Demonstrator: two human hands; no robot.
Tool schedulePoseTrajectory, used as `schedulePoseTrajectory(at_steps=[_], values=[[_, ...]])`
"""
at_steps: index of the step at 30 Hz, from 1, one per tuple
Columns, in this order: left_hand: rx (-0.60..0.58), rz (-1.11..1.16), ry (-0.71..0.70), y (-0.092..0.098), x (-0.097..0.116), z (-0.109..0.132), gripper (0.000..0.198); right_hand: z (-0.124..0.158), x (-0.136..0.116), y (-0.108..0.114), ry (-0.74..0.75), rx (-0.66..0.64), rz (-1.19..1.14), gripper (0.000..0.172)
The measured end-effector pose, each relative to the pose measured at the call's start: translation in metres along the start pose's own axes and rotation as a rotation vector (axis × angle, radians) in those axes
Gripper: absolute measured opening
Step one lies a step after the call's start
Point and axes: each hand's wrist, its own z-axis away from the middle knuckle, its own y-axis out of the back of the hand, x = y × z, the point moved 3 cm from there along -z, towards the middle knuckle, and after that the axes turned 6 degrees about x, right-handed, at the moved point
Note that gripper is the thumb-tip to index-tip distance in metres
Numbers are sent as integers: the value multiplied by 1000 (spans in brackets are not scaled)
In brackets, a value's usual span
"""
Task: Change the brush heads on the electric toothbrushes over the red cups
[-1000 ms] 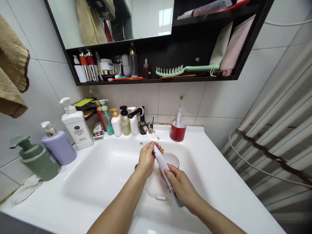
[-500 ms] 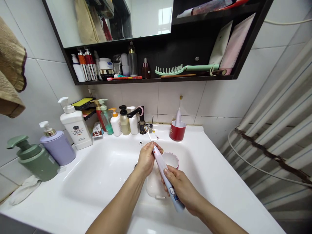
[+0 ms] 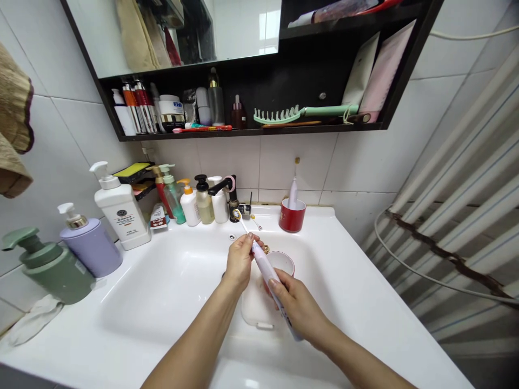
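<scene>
A white ceramic basin [image 3: 133, 313] fills the lower view, with a black faucet [image 3: 232, 186] at its twelve o'clock and a red mug [image 3: 292, 219] at one o'clock. Over the bowl's middle, a slim white-and-pink electric toothbrush [image 3: 265, 269] slants from five o'clock toward eleven, its small bristle head [image 3: 238, 215] just short of the faucet. The left hand [image 3: 240, 263] closes its fingers around the toothbrush's neck; the right hand [image 3: 297, 308] wraps the lower handle, fingers closed. Beneath them sit a red-and-white cup [image 3: 280, 262] and a white plastic box [image 3: 255, 316].

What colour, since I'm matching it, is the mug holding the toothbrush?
Red mug, clearest in the head view.
</scene>
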Motion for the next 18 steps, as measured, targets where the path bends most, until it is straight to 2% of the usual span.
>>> schedulePoseTrajectory(at_steps=[7, 13, 18], values=[[-83, 118, 104, -6, 2, 3, 17, 5, -1, -8, -161, -134, -246, 27], [-56, 84, 63, -7, 1, 4, 17, 4, 1, -7, -53, -38, -135, 27], [-57, 137, 63, -7, 0, 3, 16, 6, -1, -7, -88, -59, -187, 25]])
